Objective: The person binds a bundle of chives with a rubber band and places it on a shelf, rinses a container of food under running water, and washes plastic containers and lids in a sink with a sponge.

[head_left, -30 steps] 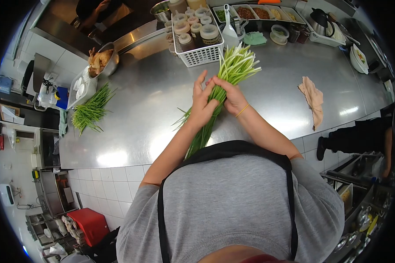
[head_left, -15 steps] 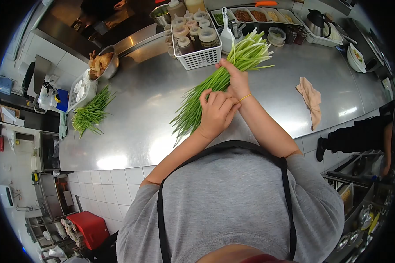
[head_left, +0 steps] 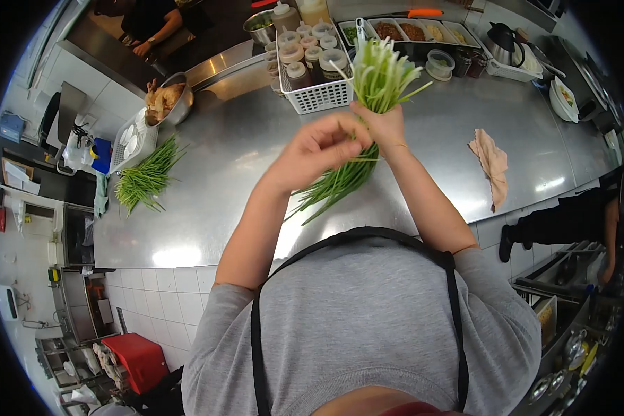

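A bunch of long chives (head_left: 388, 76), pale ends upward, stands tilted over the steel table. My right hand (head_left: 385, 130) is wrapped round its upper part, and the dark green leaves trail down to the left behind my hands. A thin yellow rubber band (head_left: 371, 159) runs between the fingers of my left hand (head_left: 326, 147) and my right wrist. The left fingers are curled in beside the bunch and look pinched on the band, though their tips are partly hidden. On the table's left lies a second pile of chives (head_left: 145, 177).
The steel table (head_left: 222, 194) carries a white basket (head_left: 319, 97) of squeeze bottles, a bowl of cooked poultry (head_left: 180, 100), a tan cloth (head_left: 491, 166) and topping trays (head_left: 412, 31) along the back. Another person's legs (head_left: 555, 225) show at right; another person (head_left: 156, 31) is beyond the counter.
My left hand has turned and come up to the left side of the bunch, drawing at the rubber band. The bunch has become more upright in my right hand.
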The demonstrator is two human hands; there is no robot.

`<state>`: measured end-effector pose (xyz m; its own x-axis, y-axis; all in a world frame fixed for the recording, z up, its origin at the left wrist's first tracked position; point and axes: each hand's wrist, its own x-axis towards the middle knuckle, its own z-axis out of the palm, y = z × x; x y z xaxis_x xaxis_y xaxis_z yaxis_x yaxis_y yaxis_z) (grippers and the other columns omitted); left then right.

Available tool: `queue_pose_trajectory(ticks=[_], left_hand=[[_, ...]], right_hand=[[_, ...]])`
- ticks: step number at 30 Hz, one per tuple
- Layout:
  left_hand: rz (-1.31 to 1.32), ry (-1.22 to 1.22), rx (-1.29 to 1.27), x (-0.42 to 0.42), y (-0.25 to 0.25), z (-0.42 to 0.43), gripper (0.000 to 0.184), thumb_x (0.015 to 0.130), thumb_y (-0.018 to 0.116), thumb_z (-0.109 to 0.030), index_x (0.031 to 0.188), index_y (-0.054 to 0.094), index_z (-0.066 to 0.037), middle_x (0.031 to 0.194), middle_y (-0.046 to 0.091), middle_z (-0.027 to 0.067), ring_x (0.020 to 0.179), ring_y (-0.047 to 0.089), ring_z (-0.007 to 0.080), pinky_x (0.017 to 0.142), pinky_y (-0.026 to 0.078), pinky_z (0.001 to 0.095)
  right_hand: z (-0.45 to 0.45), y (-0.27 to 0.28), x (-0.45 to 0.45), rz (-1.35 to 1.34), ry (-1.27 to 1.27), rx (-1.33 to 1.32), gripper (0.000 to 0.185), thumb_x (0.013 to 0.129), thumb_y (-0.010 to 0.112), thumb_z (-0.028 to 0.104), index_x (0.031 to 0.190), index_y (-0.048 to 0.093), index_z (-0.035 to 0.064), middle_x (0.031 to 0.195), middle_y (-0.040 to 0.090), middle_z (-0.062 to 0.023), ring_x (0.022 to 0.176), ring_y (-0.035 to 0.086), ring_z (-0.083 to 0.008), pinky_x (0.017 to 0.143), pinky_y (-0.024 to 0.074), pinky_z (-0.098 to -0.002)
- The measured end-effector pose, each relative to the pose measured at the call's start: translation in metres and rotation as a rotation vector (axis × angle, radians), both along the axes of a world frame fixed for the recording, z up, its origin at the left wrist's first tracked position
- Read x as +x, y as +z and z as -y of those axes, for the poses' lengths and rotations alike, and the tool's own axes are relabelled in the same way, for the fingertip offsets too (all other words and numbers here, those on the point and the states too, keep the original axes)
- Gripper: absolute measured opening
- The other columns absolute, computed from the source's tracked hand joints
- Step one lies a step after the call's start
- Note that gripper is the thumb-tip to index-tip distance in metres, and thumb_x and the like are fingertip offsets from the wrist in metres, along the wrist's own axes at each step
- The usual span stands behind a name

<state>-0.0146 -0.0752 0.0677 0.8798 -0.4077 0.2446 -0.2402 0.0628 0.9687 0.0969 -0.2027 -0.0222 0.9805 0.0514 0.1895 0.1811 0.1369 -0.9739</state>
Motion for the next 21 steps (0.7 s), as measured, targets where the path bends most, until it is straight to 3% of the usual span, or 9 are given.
queue_pose_trajectory(ticks=[1,2,4,5,8,11,13,18,21], left_hand=[[0.071,-0.026,-0.092,0.009,0.003,-0.003,0.035,0.085,0.047,0.000,0.120,0.046,-0.004,0.113,0.054,0.0110,0.057,0.042,0.0055,0.052,0.037,0.0186],[0.075,-0.022,-0.092,0.018,0.005,-0.002,0.035,0.085,0.047,0.000,0.120,0.046,-0.004,0.113,0.054,0.0110,0.057,0.042,0.0055,0.052,0.037,0.0186],[0.162,0.170,-0.269,0.034,0.007,0.006,0.049,0.085,0.042,0.002,0.132,0.038,-0.012,0.126,0.047,0.0155,0.057,0.044,0.0071,0.053,0.040,0.0203],[0.167,0.172,-0.270,0.040,0.008,0.006,0.049,0.085,0.042,0.002,0.132,0.038,-0.012,0.126,0.047,0.0155,0.057,0.044,0.0071,0.053,0.040,0.0203],[0.172,0.298,-0.315,0.051,0.009,0.005,0.061,0.084,0.036,0.003,0.140,0.025,-0.020,0.129,0.043,0.0199,0.057,0.045,0.0091,0.054,0.041,0.0217],[0.181,0.300,-0.481,0.054,0.008,-0.002,0.068,0.082,0.031,0.003,0.142,0.010,-0.023,0.132,0.039,0.0231,0.055,0.042,0.0093,0.054,0.040,0.0212],[-0.032,0.431,-0.642,0.053,-0.002,-0.016,0.074,0.081,0.030,0.003,0.142,-0.003,-0.024,0.134,0.035,0.0244,0.054,0.037,0.0089,0.053,0.037,0.0203],[-0.181,0.362,-0.935,0.041,-0.042,-0.041,0.074,0.082,0.030,0.003,0.141,-0.004,-0.025,0.137,0.031,0.0223,0.052,0.034,0.0078,0.051,0.034,0.0195],[-0.246,0.305,-0.995,0.026,-0.056,-0.039,0.069,0.084,0.033,0.002,0.141,0.004,-0.026,0.137,0.032,0.0211,0.048,0.034,0.0068,0.049,0.033,0.0189]], right_hand=[[0.001,-0.002,0.002,0.046,0.069,-0.047,0.039,0.064,0.074,0.014,0.099,0.061,0.0022,0.087,0.066,-0.0096,0.079,0.063,-0.0189,0.070,0.0477,-0.0292],[0.001,-0.003,0.004,0.050,0.073,-0.048,0.039,0.064,0.074,0.014,0.099,0.061,0.0022,0.087,0.066,-0.0096,0.079,0.063,-0.0189,0.070,0.0477,-0.0292],[0.001,0.005,0.001,0.184,0.022,-0.499,0.042,0.066,0.072,0.021,0.104,0.059,0.0091,0.090,0.065,-0.0145,0.083,0.063,-0.0277,0.073,0.0486,-0.0343],[0.002,0.012,0.003,0.160,0.071,-0.802,0.044,0.071,0.068,0.034,0.110,0.057,0.0153,0.097,0.064,-0.0117,0.089,0.062,-0.0271,0.075,0.0479,-0.0351],[0.006,0.027,0.000,0.175,0.070,-0.949,0.045,0.073,0.066,0.036,0.113,0.054,0.0180,0.096,0.063,-0.0138,0.090,0.059,-0.0327,0.074,0.0476,-0.0390],[0.011,0.028,0.001,0.278,0.068,-1.019,0.049,0.071,0.067,0.031,0.115,0.051,0.0161,0.096,0.062,-0.0139,0.089,0.058,-0.0342,0.075,0.0469,-0.0410],[0.017,0.026,0.003,0.339,0.075,-1.084,0.049,0.070,0.068,0.028,0.114,0.051,0.0144,0.097,0.062,-0.0140,0.090,0.057,-0.0345,0.075,0.0465,-0.0415],[0.037,0.048,0.001,0.352,0.158,-1.129,0.045,0.067,0.068,0.018,0.108,0.054,0.0092,0.097,0.061,-0.0144,0.090,0.057,-0.0346,0.076,0.0462,-0.0403],[0.050,0.063,0.011,0.265,0.451,-0.919,0.039,0.066,0.065,0.015,0.103,0.056,0.0062,0.098,0.061,-0.0154,0.090,0.059,-0.0294,0.079,0.0455,-0.0339]])
